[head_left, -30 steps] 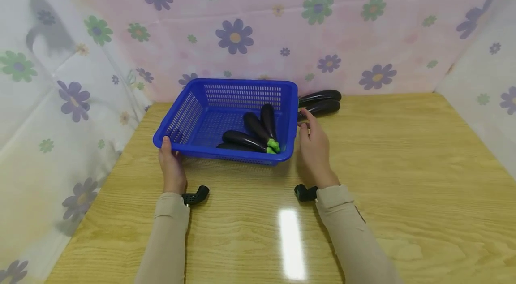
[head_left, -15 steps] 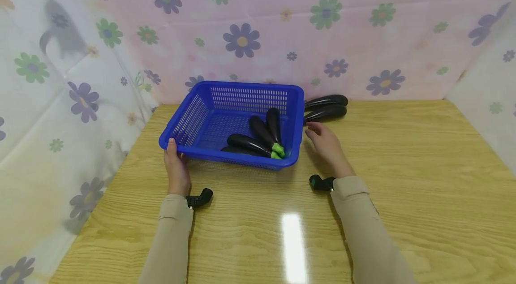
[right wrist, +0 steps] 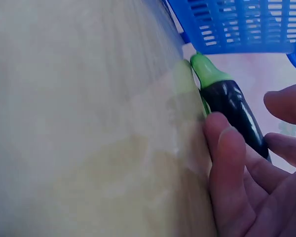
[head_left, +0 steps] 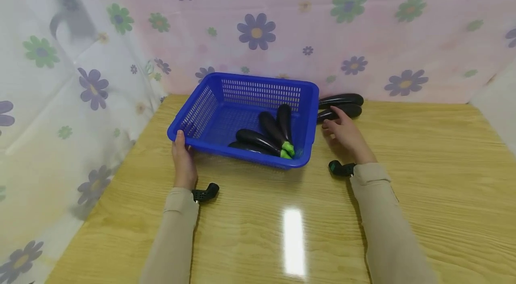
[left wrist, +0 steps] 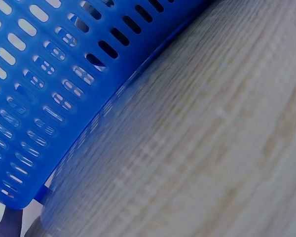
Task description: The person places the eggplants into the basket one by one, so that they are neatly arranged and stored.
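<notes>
My left hand grips the near left corner of a blue plastic basket, thumb over the rim. Inside, several dark eggplants with green stem ends lie toward the right. Two more eggplants lie on the table just right of the basket, the rear one alongside the front one. My right hand is at the front one, fingers loosely bent and thumb apart. In the right wrist view, an eggplant with a green cap lies just beyond my fingers. The left wrist view shows the slotted basket wall, not my left hand.
The wooden table meets a flowered cloth backdrop behind the basket. Another flowered cloth hangs on the left. A small black device sits at my left wrist and another at my right.
My right hand has left the basket's right side and moved right to the front loose eggplant. My left hand stays on the basket's corner. The head view has shifted slightly.
</notes>
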Tool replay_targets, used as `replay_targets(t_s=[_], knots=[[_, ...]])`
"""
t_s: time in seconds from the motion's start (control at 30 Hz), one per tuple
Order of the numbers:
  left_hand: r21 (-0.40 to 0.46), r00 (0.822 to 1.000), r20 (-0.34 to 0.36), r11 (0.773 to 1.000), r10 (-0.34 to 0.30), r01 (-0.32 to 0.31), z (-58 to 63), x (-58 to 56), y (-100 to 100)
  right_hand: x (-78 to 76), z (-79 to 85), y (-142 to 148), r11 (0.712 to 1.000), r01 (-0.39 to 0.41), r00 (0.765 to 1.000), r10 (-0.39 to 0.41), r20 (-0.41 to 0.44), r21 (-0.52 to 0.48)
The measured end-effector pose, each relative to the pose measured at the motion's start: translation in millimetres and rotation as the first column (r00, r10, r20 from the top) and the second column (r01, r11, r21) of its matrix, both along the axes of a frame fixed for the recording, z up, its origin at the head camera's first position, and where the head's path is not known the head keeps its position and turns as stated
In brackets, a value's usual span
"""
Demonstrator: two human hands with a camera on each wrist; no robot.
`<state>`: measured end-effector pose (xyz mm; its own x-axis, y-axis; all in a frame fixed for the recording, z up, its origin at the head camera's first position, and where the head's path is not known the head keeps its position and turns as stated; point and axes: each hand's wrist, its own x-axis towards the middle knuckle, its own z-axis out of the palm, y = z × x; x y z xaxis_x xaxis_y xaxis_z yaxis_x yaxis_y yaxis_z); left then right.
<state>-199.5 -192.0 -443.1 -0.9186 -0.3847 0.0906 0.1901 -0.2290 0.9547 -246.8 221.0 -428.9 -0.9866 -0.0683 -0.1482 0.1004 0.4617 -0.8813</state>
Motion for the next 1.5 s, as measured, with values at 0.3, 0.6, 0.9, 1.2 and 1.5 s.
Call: replay_targets(t_s=[0.3, 0.6, 0.9, 1.2, 1.5], knots=[[-0.024, 1.000, 0.015, 1.000, -0.014, 0.015, -0.7, -0.1, 6, -3.3, 4.9, 14, 0.990, 0.004, 1.000, -0.002, -0.011, 0.137], [-0.054, 1.000, -0.001, 0.998, -0.020, 0.020, 1.8, -0.7, -3, -2.6, 9.8, 10, 0.984, 0.002, 1.000, -0.003, 0.005, 0.180], [-0.052, 1.000, -0.025, 0.999, -0.004, 0.003, 1.7, -2.0, -3, 1.7, 19.9, 12, 0.936, -0.063, 0.998, 0.052, 0.039, 0.347], [-0.070, 1.000, 0.028, 0.998, 0.012, -0.010, 2.9, -0.2, -4, 11.7, 23.9, 12, 0.914, -0.016, 0.996, -0.021, 0.087, 0.406], [-0.079, 0.996, 0.084, 0.997, 0.004, 0.003, 4.1, 1.4, -4, 15.6, 23.1, 26, 0.906, 0.106, 0.992, -0.127, 0.024, 0.410]])
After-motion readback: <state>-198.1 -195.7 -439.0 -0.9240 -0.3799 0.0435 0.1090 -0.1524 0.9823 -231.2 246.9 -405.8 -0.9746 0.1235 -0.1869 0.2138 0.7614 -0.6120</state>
